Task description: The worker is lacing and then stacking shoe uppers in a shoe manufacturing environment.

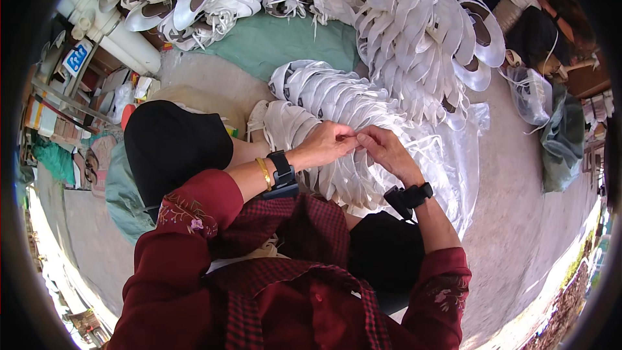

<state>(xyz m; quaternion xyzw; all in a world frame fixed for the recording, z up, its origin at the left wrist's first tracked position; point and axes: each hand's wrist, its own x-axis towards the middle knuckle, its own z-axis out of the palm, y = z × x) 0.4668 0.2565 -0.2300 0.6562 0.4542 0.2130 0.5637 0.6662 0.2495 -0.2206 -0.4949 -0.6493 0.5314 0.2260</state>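
Note:
My left hand (329, 144) and my right hand (389, 153) meet over a row of white shoe uppers (317, 91) lying nested one against another in front of me. The fingertips of both hands are pinched close together. Whatever lies between them is too small to make out. Thin white laces (424, 149) trail over the uppers beside my right hand. Below my hands, a second line of white uppers (285, 120) runs from the left toward my lap. Clear plastic sheeting (463, 168) spreads beneath the pile on its right side.
A tall heap of white uppers (414, 32) rises beyond the row, and more uppers (194, 0) lie at the far left. Green sheeting (272, 45) covers floor between them. White pipes (113, 29) stand at left; a clear bag (531, 94) and green bag (562, 146) sit at right.

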